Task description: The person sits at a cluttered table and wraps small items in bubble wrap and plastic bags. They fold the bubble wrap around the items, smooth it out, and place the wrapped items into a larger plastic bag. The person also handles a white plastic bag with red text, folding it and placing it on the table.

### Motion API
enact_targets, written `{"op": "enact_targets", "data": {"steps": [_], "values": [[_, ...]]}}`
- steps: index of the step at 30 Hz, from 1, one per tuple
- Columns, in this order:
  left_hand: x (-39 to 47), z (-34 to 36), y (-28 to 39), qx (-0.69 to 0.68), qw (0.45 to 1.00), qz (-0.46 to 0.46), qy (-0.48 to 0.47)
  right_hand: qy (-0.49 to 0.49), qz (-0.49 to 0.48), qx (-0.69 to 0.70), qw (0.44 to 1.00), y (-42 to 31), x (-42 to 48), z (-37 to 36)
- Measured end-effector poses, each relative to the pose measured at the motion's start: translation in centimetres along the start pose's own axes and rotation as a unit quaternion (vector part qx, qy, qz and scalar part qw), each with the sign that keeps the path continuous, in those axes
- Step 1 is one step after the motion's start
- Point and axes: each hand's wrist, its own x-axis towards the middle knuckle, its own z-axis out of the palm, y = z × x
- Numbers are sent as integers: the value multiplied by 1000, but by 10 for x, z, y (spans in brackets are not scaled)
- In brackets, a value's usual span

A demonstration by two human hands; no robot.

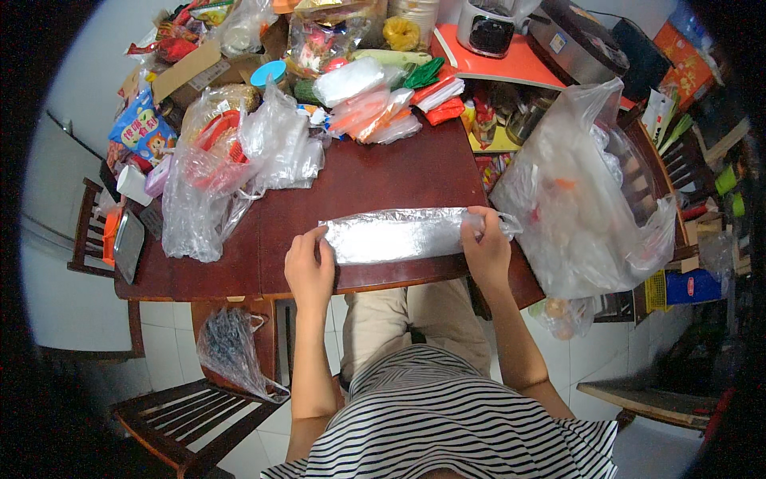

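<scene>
A clear plastic bag [395, 238], flattened into a long strip, lies near the front edge of the dark red wooden table [383, 170]. My left hand [310, 263] pinches its left end between thumb and fingers. At the other end my right hand [486, 245] grips the bag, and a crumpled tip sticks out past my fingers. Light glares off the strip's surface. Beyond it sits a pile of folded plastic bags [365, 105], white and orange. Just right of my right hand bulges a large filled translucent bag [574, 197].
Clear bags around a red basket [218, 135] crowd the table's left. A white cup [134, 184] and a grey tray [128, 245] stand by the left edge. A slatted chair [197, 413] bears another plastic bag [230, 350]. A rice cooker [486, 27] stands at the back.
</scene>
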Motion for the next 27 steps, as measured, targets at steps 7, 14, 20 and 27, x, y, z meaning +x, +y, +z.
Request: {"op": "enact_targets", "data": {"steps": [7, 14, 20, 27], "values": [[-1, -2, 9, 62, 998, 4, -29, -21, 19, 6, 1000, -6, -4, -4], [-14, 3, 48, 57, 975, 138, -165, 64, -248, -208, 944, -1, -11, 10], [-25, 15, 42, 124, 956, 165, -208, -151, -357, -198, 900, -7, -32, 30], [-25, -1, 28, 161, 954, 121, -222, -164, -299, -257, 904, 9, -24, -17]]}}
